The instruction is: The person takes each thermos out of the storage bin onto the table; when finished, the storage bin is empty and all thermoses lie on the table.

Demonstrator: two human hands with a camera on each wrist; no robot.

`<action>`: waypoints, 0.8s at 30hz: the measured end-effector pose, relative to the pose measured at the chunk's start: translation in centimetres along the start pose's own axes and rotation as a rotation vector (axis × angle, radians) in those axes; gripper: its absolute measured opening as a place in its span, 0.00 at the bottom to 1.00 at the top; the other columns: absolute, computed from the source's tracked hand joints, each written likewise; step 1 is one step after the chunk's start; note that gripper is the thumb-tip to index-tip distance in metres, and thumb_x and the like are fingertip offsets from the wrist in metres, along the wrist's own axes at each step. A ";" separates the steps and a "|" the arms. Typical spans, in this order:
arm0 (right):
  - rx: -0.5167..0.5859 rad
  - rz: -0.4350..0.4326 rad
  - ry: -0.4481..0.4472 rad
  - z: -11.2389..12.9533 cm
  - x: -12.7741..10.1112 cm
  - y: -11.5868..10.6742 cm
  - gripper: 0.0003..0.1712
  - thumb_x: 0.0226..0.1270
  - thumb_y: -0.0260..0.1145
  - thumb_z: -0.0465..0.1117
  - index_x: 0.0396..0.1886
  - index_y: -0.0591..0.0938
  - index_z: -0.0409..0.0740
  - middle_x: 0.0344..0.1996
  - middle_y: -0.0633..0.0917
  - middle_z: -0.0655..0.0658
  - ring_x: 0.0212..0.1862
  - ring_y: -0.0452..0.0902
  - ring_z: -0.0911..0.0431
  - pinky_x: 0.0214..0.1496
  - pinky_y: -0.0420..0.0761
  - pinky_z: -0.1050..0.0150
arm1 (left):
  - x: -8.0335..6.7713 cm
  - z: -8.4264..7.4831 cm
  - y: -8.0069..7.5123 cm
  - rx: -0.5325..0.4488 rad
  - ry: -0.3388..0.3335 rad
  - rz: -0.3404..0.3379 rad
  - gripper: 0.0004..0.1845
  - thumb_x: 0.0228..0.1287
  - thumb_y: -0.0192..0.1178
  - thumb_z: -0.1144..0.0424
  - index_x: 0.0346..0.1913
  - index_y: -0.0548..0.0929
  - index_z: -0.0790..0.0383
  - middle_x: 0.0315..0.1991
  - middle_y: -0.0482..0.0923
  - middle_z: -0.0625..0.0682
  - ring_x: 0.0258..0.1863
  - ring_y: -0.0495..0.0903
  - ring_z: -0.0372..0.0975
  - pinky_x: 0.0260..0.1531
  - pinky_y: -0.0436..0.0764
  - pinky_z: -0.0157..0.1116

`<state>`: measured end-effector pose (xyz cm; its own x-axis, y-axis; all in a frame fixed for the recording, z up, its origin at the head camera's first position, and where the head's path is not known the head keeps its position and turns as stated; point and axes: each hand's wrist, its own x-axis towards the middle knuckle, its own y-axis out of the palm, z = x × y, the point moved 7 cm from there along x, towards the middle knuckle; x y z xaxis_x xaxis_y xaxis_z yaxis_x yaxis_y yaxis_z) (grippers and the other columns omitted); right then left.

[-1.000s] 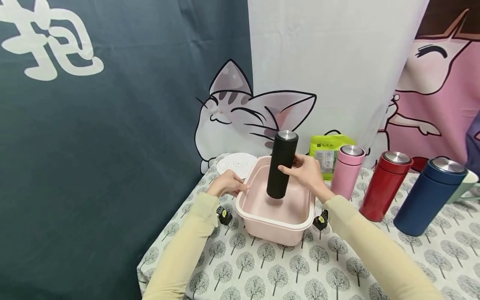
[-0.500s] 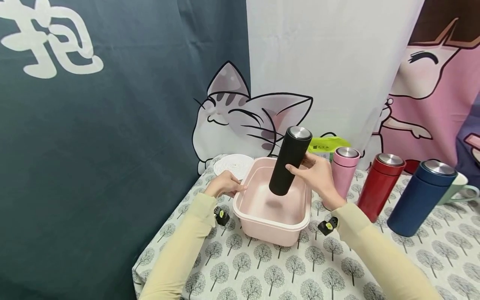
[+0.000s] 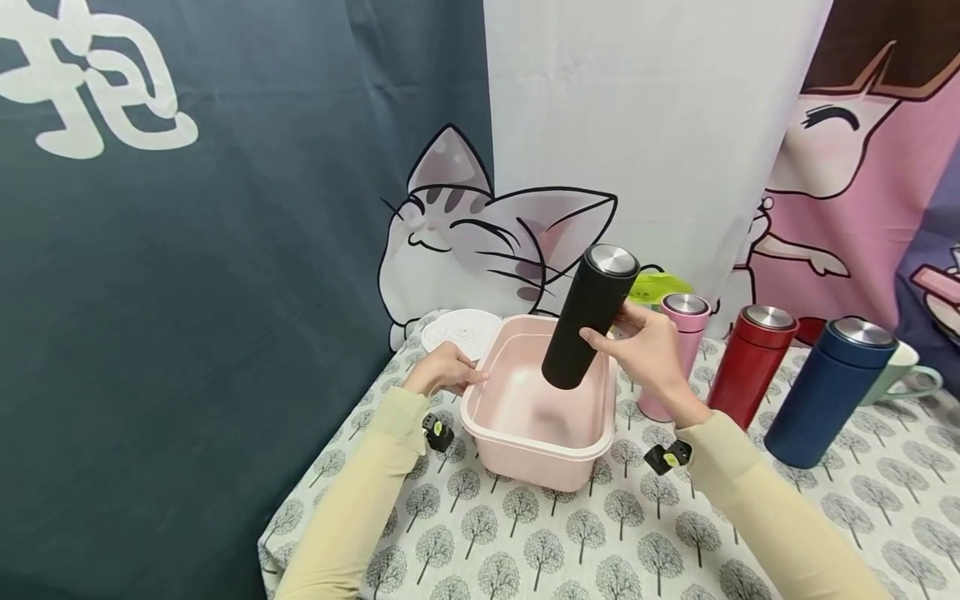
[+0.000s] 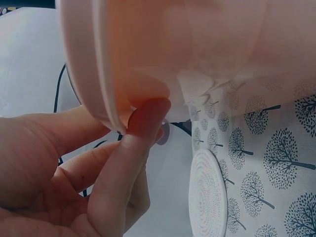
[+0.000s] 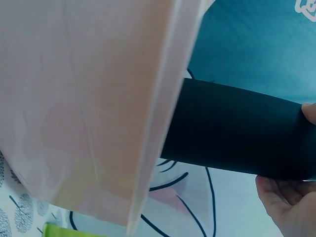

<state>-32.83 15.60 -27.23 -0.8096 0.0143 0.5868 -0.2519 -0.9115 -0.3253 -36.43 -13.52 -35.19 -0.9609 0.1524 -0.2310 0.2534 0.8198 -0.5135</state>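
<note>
My right hand grips a black thermos bottle with a silver lid top, tilted to the right. The bottle's lower end hangs over the inside of a pink plastic basin, apart from its floor. At the basin's left rim, my left hand pinches the edge; the left wrist view shows thumb and fingers on either side of that rim. In the right wrist view the dark bottle passes behind the basin wall, which hides its lower end.
A white round mat lies behind the basin on the left. To the right stand a pink thermos, a red thermos, a blue thermos and a pale green mug. A green bag is partly hidden behind the right hand.
My right hand has raised the black thermos bottle and shifted it to the right, and its tilt has grown. My left hand keeps its hold on the basin rim.
</note>
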 end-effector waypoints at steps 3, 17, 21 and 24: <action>0.014 -0.012 -0.003 0.4 -0.2 -0.7 0.30 0.49 0.81 0.45 0.54 0.84 0.47 0.45 0.89 0.42 0.46 0.86 0.60 0.51 0.82 0.78 | -0.1 -0.1 -0.1 0.002 0.001 -0.001 0.16 0.60 0.69 0.67 0.45 0.83 0.78 0.35 0.86 0.66 0.30 0.88 0.47 0.34 0.89 0.38; 0.014 -0.091 0.000 0.9 -2.3 -5.0 0.27 0.49 0.81 0.40 0.51 0.85 0.45 0.36 0.88 0.63 0.40 0.84 0.71 0.44 0.82 0.79 | 0.0 -0.3 0.1 0.037 -0.002 0.002 0.17 0.61 0.68 0.66 0.47 0.83 0.77 0.37 0.86 0.66 0.32 0.88 0.48 0.35 0.89 0.38; 0.008 -0.110 -0.014 1.5 -2.8 -6.1 0.26 0.49 0.80 0.39 0.51 0.85 0.45 0.37 0.86 0.67 0.43 0.84 0.71 0.48 0.82 0.78 | 0.0 -0.2 0.0 0.021 0.001 0.000 0.16 0.61 0.68 0.66 0.45 0.83 0.77 0.36 0.86 0.66 0.31 0.88 0.48 0.35 0.89 0.38; 0.003 -0.123 -0.032 2.0 -3.1 -6.9 0.25 0.49 0.80 0.37 0.50 0.86 0.44 0.37 0.86 0.68 0.43 0.84 0.71 0.48 0.82 0.79 | 0.0 -0.2 0.1 0.011 0.002 0.002 0.15 0.60 0.68 0.66 0.44 0.83 0.77 0.35 0.86 0.66 0.30 0.88 0.47 0.36 0.89 0.39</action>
<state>-27.49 21.02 -25.35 -0.7553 0.1135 0.6455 -0.3468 -0.9049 -0.2468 -36.40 -13.36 -35.03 -0.9606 0.1549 -0.2307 0.2566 0.8132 -0.5223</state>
